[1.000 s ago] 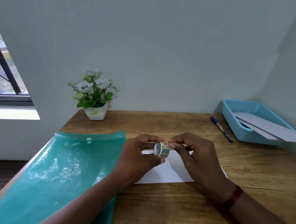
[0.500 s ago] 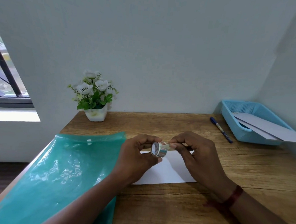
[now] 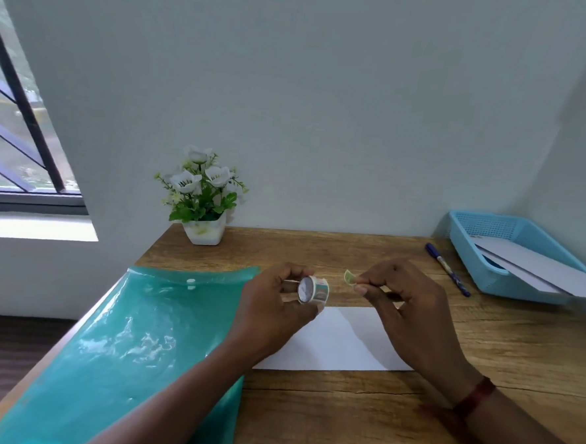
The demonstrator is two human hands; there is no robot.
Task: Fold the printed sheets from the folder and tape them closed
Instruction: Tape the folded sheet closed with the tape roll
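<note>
A folded white sheet (image 3: 342, 341) lies flat on the wooden desk (image 3: 358, 418), under both hands. My left hand (image 3: 272, 309) holds a small roll of patterned tape (image 3: 313, 289) between thumb and fingers, just above the sheet's far left part. My right hand (image 3: 406, 304) pinches a short torn-off piece of tape (image 3: 349, 277), held a little to the right of the roll and apart from it. The teal plastic folder (image 3: 133, 346) lies on the desk's left side.
A blue plastic basket (image 3: 503, 234) at the back right holds folded white sheets (image 3: 536, 264) that stick out over its rim. A blue pen (image 3: 448, 269) lies beside it. A potted white-flower plant (image 3: 203, 199) stands at the back left against the wall.
The strip joined roll and right hand before. Now my hands have drawn apart and the piece is free of the roll, pinched in my right hand.
</note>
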